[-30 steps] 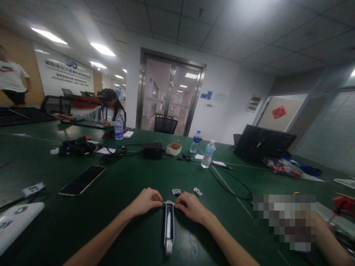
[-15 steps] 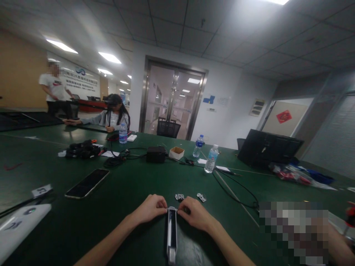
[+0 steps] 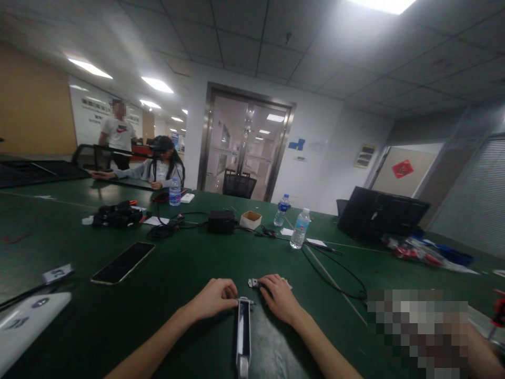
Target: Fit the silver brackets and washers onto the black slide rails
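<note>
A long, narrow white-rimmed frame with a dark hollow lies lengthwise on the green table in front of me. My left hand pinches at the left side of its far end, thumb and fingers closed there. On the opposite side of that end, a small pin-like piece sticks out. Beyond the frame, small metal brackets lie on the table. My right hand reaches over them with fingers stretched out and fingertips down, partly covering them; whether it touches one is hard to see.
A phone lies to the left, above a white device. Water bottles, a black box, a small open box and cables stand farther off. At right are a monitor and a blurred-out patch beside another person's arm.
My right hand has left the frame's far end and moved up and right onto the metal brackets. My left hand stays put. A standing person in the background has moved right.
</note>
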Tool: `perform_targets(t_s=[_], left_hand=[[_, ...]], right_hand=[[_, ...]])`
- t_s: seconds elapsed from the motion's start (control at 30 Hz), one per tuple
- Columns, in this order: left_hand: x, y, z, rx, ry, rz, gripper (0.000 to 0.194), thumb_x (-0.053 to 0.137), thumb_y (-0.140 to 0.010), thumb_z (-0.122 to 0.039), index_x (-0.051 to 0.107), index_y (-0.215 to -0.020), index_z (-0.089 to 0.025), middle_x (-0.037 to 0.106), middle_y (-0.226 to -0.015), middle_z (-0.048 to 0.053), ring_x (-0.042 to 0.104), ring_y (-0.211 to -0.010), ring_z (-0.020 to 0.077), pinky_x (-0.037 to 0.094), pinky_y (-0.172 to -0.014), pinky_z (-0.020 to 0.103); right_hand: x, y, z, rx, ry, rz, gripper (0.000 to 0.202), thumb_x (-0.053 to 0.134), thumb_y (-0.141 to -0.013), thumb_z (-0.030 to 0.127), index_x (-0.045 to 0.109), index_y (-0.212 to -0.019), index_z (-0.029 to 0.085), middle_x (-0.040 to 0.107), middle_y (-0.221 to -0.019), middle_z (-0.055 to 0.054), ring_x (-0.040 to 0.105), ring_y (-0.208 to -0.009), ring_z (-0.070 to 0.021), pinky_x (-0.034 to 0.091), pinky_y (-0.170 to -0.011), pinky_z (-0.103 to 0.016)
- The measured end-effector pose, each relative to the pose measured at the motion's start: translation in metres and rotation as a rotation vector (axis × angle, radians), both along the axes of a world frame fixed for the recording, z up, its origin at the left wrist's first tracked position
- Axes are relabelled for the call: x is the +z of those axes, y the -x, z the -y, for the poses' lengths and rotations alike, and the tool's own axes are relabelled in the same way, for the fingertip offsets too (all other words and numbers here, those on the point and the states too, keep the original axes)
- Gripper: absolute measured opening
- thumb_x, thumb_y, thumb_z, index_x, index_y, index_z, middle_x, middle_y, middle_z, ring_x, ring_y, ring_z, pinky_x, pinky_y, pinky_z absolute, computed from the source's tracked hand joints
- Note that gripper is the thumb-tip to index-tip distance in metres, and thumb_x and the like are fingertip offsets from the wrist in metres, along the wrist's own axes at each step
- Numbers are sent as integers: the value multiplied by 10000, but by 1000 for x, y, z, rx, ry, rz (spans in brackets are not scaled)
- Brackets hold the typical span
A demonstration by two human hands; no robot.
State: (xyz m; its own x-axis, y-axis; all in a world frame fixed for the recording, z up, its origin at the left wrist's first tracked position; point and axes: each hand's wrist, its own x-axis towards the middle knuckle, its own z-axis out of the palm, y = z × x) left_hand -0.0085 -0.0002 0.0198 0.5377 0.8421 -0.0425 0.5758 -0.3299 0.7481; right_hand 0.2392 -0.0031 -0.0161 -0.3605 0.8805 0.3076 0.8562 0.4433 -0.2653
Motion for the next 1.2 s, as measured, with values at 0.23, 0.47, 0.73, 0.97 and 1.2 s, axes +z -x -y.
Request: perform_targets(t_s=[0.23,0.47,0.73,0.97,1.2], left_hand=[[4,-2,2,13,6,-9,344,613,-774,-419,661,-992,-158,698,-960,47,626,-834,183,469,-695,248],[2,-2,0,20,-12,-16,338,598,-786,-429,667,-985,-164,696,-953,45,621,-816,174,463,-676,238],[-1,-2,-2,29,-43,12,337,575,-793,-437,669,-966,-164,697,-920,36,611,-780,169,444,-655,237],[1,-2,-3,126,-151,131,346,476,-861,-441,628,-1020,-173,678,-1013,53,610,-899,196,458,-783,278],[-6,-5,-1,-9,-23,242,332,528,-844,-425,623,-1007,-151,674,-947,52,621,-842,186,471,-726,272]], right_hand=[[-2,4,-1,18,-37,-50,290,471,-918,248,591,-1179,206,595,-1178,-100,508,-1086,-240,406,-932,-396],[-2,10,-1,63,7,-66,195,490,-898,192,639,-1025,194,638,-1043,-69,535,-993,-214,420,-879,-351],[-6,9,-5,67,-95,-85,82,518,-872,148,592,-868,183,623,-963,-63,527,-929,-202,424,-844,-351],[9,15,10,197,-209,-140,128,465,-926,182,583,-967,204,596,-1035,-79,528,-973,-207,430,-857,-367],[20,37,29,317,-230,-127,216,406,-968,234,612,-1032,220,590,-1077,-91,523,-1003,-206,430,-856,-364]])
